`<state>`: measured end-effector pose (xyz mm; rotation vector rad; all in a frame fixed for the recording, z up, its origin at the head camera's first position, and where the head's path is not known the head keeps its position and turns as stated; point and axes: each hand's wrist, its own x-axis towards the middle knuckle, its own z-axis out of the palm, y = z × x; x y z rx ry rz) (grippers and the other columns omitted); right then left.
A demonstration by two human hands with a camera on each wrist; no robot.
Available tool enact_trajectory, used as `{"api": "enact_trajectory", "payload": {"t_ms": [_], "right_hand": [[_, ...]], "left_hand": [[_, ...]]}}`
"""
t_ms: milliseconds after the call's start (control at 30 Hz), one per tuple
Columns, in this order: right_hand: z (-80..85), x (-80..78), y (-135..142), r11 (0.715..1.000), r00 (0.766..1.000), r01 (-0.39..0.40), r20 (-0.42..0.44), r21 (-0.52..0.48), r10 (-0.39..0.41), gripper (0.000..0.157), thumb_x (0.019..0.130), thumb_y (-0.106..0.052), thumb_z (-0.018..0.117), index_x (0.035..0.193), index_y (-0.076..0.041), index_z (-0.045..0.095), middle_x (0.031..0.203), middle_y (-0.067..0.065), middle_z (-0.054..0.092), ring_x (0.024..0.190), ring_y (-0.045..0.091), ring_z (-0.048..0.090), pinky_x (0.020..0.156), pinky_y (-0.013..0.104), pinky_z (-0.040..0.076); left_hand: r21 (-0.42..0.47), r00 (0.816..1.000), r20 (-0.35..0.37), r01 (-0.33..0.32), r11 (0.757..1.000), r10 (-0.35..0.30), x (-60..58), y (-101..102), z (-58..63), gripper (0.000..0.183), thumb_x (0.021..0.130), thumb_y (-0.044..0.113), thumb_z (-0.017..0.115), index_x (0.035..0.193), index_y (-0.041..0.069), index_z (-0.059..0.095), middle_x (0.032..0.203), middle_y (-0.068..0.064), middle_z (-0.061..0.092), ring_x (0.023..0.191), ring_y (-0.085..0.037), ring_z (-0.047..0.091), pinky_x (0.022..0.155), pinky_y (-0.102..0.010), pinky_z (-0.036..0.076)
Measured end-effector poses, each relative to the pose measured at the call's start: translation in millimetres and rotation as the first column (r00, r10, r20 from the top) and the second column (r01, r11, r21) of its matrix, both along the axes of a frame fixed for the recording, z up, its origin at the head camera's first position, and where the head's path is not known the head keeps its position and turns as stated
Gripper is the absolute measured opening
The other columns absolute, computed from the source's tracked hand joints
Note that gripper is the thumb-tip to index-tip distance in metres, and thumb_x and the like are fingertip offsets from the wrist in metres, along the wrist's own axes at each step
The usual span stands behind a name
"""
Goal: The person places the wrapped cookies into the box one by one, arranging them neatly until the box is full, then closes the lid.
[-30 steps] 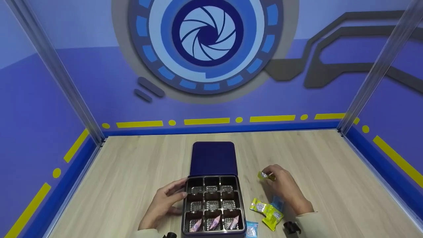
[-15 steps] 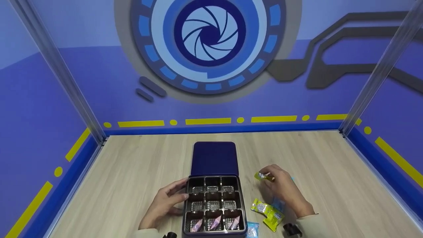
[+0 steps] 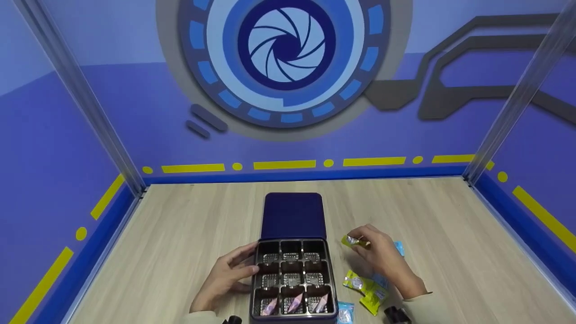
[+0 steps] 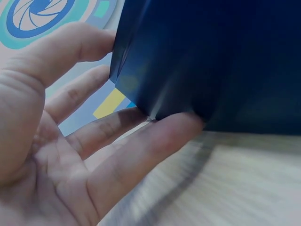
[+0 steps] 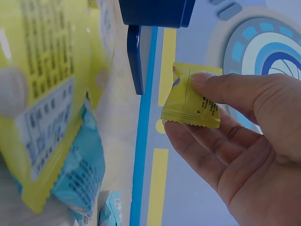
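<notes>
A dark blue tin (image 3: 292,318) stands with its lid (image 3: 293,216) folded back behind it. Its black tray (image 3: 302,285) has several compartments, with pink wrapped pieces (image 3: 295,303) in the front row. My left hand (image 3: 225,274) rests on the tin's left side, fingers fairly straight and spread; in the left wrist view they touch the dark wall (image 4: 211,61). Right of the tin, my right hand (image 3: 382,254) pinches a yellow wrapped candy (image 5: 190,99) between thumb and fingers, raised over the table.
Yellow wrapped candies (image 3: 358,282) and blue ones (image 3: 345,312) lie right of the tin, close to the right wrist. Another blue candy (image 3: 399,248) shows behind the right hand. Blue printed panels (image 3: 288,148) enclose the wooden table (image 3: 202,216) at the back and sides.
My right hand has shifted slightly left with the yellow candy, toward the tin, uncovering a blue candy behind it. The left hand stays against the tin.
</notes>
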<state>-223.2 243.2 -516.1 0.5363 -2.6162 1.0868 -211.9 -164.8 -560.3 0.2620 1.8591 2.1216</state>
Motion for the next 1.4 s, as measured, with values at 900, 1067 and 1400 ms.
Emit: {"api": "enact_trajectory", "payload": {"t_ms": [900,1067,1400], "right_hand": [[23.4,9.3,-26.6,0.974,0.974,-0.225,-0.023,0.036,0.226,0.028,0.094,0.003,0.078,0.116,-0.013,0.074,0.111,-0.003,0.069,0.095,0.018,0.071,0.077,0.03,0.063],[27.5,8.7,-33.9,0.96,0.96,-0.28,-0.007,0.033,0.28,0.028,0.095,0.003,0.077,0.118,-0.013,0.073,0.112,-0.002,0.069,0.097,0.019,0.072,0.079,0.03,0.064],[31.8,6.5,-47.2,0.933,0.934,-0.357,0.027,0.043,0.356,0.027,0.095,0.004,0.076,0.118,-0.01,0.072,0.112,-0.001,0.068,0.099,0.019,0.071,0.082,0.03,0.063]], "left_hand": [[0.011,0.999,-0.025,0.033,0.999,-0.032,-0.4,-2.7,0.3,0.069,0.098,0.006,0.076,0.16,0.003,0.045,0.164,-0.026,0.04,0.143,-0.044,0.048,0.08,-0.058,0.063],[0.012,0.998,-0.037,0.042,0.999,-0.042,-0.9,-4.1,-1.9,0.069,0.098,0.006,0.075,0.16,0.002,0.045,0.164,-0.027,0.038,0.145,-0.046,0.045,0.082,-0.058,0.063],[0.045,0.997,-0.015,0.081,0.996,-0.08,-0.5,-7.2,-3.4,0.071,0.099,0.004,0.072,0.162,0.003,0.041,0.168,-0.028,0.031,0.133,-0.043,0.058,0.082,-0.059,0.063]]}}
